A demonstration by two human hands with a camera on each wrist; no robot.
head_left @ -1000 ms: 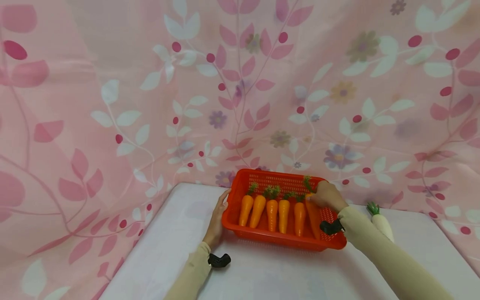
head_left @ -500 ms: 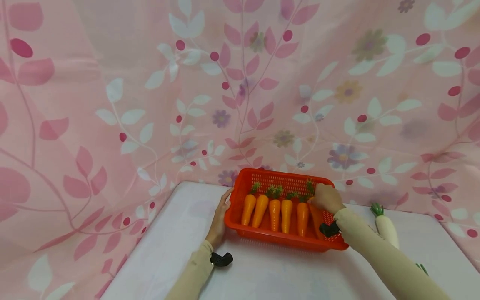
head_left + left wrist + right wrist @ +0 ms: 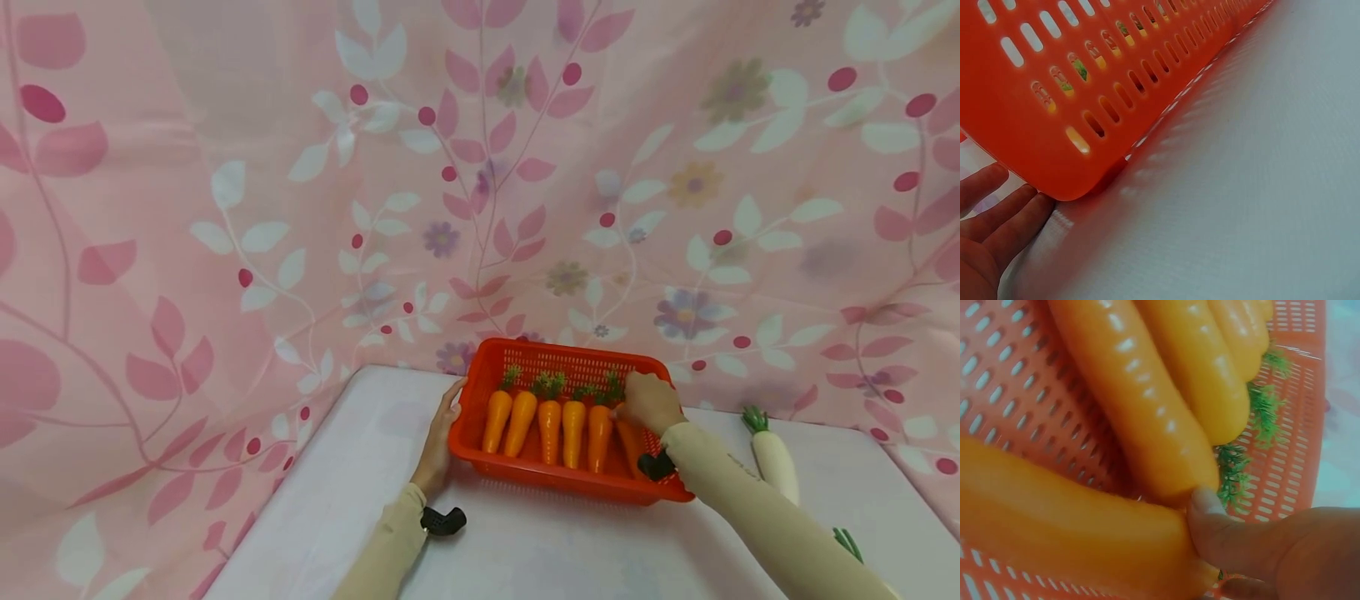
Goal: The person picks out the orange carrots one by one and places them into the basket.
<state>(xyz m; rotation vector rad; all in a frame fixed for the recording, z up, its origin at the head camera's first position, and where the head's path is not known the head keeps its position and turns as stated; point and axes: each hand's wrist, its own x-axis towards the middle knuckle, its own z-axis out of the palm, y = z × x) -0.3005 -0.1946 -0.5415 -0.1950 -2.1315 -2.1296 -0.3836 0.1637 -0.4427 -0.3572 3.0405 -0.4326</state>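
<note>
A red plastic basket (image 3: 551,477) sits on the table with several orange toy carrots in a row, green tops toward the back wall. My left hand (image 3: 435,450) lies along the basket's left end; in the left wrist view its extended fingers (image 3: 1013,225) touch the corner. My right hand (image 3: 651,403) is inside the right end, pinching the rightmost carrot (image 3: 630,442) by its top. In the right wrist view, the thumb (image 3: 1229,537) presses between this carrot (image 3: 1072,537) and the neighbouring carrot (image 3: 1147,412). The other right fingers are mostly hidden.
A white radish (image 3: 775,462) with green stems lies on the table (image 3: 315,508) right of the basket. More green stems (image 3: 847,543) show beside the right sleeve. Pink floral cloth (image 3: 480,183) hangs close behind the table.
My right hand has lowered the rightmost carrot's top end into the basket. The carrot beside it has shifted slightly left. My left hand keeps its place at the basket's end.
</note>
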